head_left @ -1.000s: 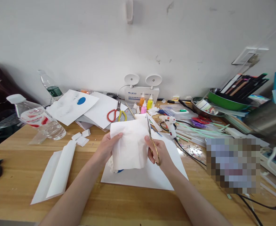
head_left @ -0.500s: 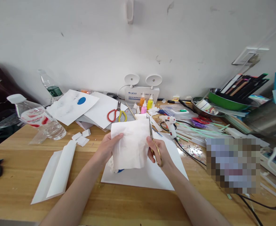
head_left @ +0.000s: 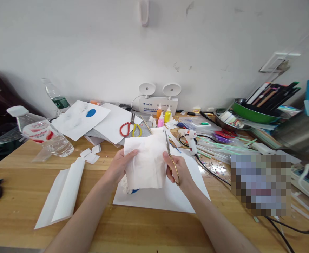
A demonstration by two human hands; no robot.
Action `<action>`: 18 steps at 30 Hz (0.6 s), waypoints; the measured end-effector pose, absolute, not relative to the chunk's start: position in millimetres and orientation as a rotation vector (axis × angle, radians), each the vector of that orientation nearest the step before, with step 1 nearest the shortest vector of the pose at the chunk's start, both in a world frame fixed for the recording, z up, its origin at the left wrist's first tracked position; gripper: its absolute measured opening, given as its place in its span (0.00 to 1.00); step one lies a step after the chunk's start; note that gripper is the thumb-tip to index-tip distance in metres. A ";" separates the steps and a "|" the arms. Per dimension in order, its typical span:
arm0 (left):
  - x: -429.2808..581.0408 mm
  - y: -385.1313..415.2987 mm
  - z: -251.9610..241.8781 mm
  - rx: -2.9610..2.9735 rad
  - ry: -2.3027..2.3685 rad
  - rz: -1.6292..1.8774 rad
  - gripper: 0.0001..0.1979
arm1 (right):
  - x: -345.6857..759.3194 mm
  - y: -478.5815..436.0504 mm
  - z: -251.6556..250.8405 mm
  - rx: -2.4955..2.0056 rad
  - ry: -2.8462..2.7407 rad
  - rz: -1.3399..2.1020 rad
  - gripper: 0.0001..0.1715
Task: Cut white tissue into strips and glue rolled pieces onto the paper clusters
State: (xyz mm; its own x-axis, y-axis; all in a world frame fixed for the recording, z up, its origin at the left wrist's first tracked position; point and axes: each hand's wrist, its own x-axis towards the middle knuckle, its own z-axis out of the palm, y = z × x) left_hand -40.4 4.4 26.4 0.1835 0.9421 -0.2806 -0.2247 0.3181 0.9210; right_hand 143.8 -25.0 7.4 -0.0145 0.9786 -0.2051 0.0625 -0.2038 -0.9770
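My left hand (head_left: 119, 164) pinches the left edge of a white paper towel sheet (head_left: 145, 163), thumb on top. The sheet hangs over a larger white paper (head_left: 181, 196) on the table. In my right hand (head_left: 177, 168) is a pair of gold-handled scissors (head_left: 176, 175), blades pointing up along the sheet's right edge. The right thumb and fingers also touch that edge. Below the sheet's lower left corner a lumpy white piece (head_left: 126, 186) and a bit of blue show; the towel hides the rest.
A folded paper towel (head_left: 67, 193) and water bottle (head_left: 46, 131) stand left. Red-and-yellow-handled pliers (head_left: 130, 128), paint bottles (head_left: 160, 121) and a white glue gun (head_left: 190, 138) lie behind my hands. Black cords (head_left: 212, 172) run along the right, near a green bowl of markers (head_left: 257, 112).
The scissors have shifted slightly left at the towel's right edge, their handles a little lower left. My left hand holds nearly the same place.
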 end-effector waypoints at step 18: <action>-40.5 5.6 26.9 0.826 1.030 1.011 0.10 | 143.7 -25.5 7.7 -1.434 -1.135 1.358 0.33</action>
